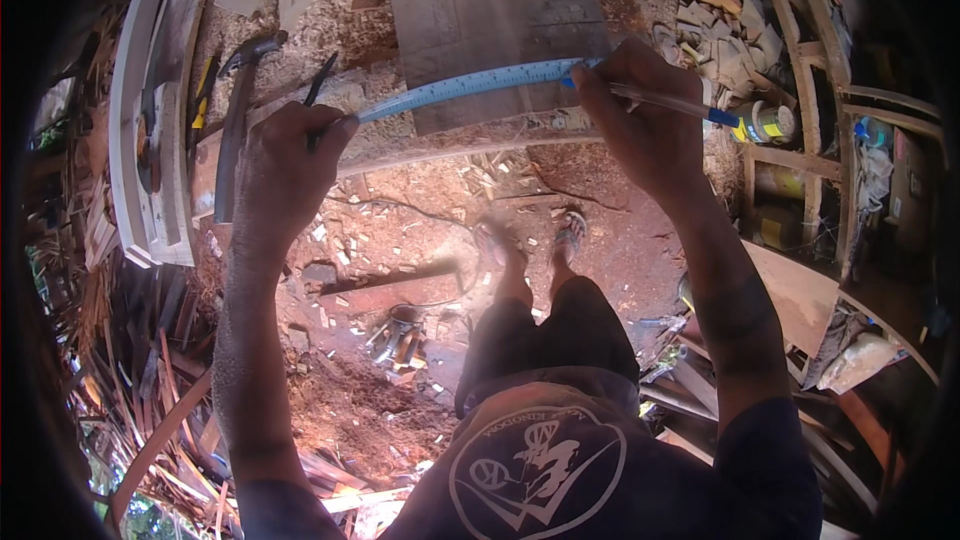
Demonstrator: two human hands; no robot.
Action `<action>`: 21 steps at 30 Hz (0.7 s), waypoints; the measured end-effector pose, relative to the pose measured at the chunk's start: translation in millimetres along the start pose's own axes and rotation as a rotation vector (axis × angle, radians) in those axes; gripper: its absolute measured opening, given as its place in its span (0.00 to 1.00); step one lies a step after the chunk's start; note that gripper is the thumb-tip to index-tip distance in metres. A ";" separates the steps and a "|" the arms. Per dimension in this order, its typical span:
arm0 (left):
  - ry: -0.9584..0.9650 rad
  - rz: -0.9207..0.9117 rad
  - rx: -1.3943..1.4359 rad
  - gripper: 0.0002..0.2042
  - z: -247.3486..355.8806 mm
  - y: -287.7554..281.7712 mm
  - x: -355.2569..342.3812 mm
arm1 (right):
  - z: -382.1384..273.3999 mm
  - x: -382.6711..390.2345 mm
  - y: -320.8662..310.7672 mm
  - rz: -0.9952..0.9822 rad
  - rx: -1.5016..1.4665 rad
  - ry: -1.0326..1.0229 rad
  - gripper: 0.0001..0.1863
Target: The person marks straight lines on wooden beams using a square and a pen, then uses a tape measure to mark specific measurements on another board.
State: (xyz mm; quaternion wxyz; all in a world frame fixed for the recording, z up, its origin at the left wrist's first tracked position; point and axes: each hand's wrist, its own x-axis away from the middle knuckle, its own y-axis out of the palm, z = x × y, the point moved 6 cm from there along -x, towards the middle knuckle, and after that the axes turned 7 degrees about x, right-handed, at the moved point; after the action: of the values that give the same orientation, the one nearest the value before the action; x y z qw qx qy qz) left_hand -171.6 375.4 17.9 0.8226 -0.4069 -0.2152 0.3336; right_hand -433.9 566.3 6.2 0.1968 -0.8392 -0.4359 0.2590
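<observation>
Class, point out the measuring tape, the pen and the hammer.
Measuring tape (pixel 470 87), head view: middle of its blue strip.
Pen (pixel 662 99), head view: its clear barrel.
Hammer (pixel 234 135), head view: its handle.

On my feed, the blue measuring tape (pixel 470 88) looks smooth and glossy, the pen (pixel 655 98) clear plastic. I see matt wood in the wide board (pixel 490 5) reaching the workbench's (pixel 450 147) near edge, dull metal in the hammer head (pixel 255 49) toward its left end.

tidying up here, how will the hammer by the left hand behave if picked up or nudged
The hammer is probably head-heavy, with its metal-looking head at one end of a long handle. It likely won't roll far, since the head sticks out sideways. The straight handle suggests it should feel stiff.
</observation>
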 end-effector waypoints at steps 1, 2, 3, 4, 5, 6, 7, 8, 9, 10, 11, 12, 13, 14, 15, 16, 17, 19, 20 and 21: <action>-0.020 -0.006 -0.017 0.14 3.4 -0.6 -0.2 | -0.3 -0.4 -0.3 0.000 0.000 0.000 0.11; -0.039 -0.012 -0.034 0.13 4.7 -0.8 -0.5 | -2.0 -0.7 -1.3 0.004 0.025 -0.018 0.11; -0.039 -0.012 -0.034 0.13 3.4 -0.6 -0.9 | -3.3 -0.8 -2.1 0.008 0.051 -0.036 0.11; -0.032 -0.011 -0.025 0.13 1.5 -0.5 -0.9 | -3.5 -0.8 -2.3 0.008 0.050 -0.036 0.11; -0.024 -0.011 -0.015 0.14 0.2 -0.4 -0.9 | -3.0 -0.9 -2.0 0.001 0.045 -0.027 0.11; -0.024 -0.011 -0.016 0.14 -0.6 -0.4 -1.1 | -2.5 -0.9 -1.6 -0.006 0.040 -0.018 0.11; -0.027 -0.011 -0.008 0.14 -1.9 0.4 -1.4 | -2.4 -0.8 -1.2 -0.006 0.040 -0.017 0.11; -0.030 -0.011 0.001 0.14 -2.6 0.8 -1.6 | -2.4 -0.7 -1.0 0.000 0.042 -0.017 0.11; -0.030 -0.011 0.001 0.14 -2.7 0.9 -1.6 | -2.3 -0.7 -1.1 0.006 0.044 -0.016 0.11; -0.029 -0.008 -0.004 0.14 -2.6 0.8 -1.6 | -2.2 -0.7 -1.1 0.007 0.044 -0.015 0.11; -0.028 -0.005 -0.008 0.14 -2.5 0.7 -1.5 | -2.7 -0.7 -1.3 0.009 0.031 -0.026 0.12; -0.028 -0.006 -0.008 0.14 -1.6 0.3 -1.7 | -3.3 -0.8 -1.4 0.011 0.017 -0.036 0.12; -0.046 -0.016 -0.013 0.14 -1.1 0.2 -2.3 | -2.9 -1.0 -1.5 0.011 0.018 -0.036 0.12; -0.063 -0.026 -0.018 0.14 -1.2 0.4 -2.7 | -2.8 -1.1 -1.6 0.015 0.030 -0.042 0.12; -0.063 -0.026 -0.018 0.14 -1.0 0.5 -2.7 | -2.7 -1.3 -1.5 0.018 0.043 -0.048 0.12; -0.058 -0.017 -0.022 0.13 -0.6 0.1 -2.5 | -2.2 -1.4 -1.2 0.019 0.043 -0.048 0.12; -0.053 -0.007 -0.027 0.13 0.0 -0.6 -2.3 | -1.6 -1.4 -0.8 0.019 0.038 -0.048 0.12; -0.051 -0.005 -0.041 0.13 2.4 -1.3 -2.0 | -2.7 -1.9 -1.4 0.020 0.032 -0.048 0.12; -0.049 -0.004 -0.055 0.13 3.0 -1.9 -1.9 | -4.4 -2.2 -1.7 0.000 0.031 -0.042 0.12; -0.049 -0.004 -0.055 0.13 2.3 -2.1 -1.4 | -5.4 -2.6 -1.1 -0.021 0.030 -0.037 0.12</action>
State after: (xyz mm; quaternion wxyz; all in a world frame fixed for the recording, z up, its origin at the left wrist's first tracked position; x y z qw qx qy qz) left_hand -173.3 374.7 20.8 0.8063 -0.4208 -0.2449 0.3359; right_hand -432.6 564.2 11.7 0.2039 -0.8266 -0.4444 0.2787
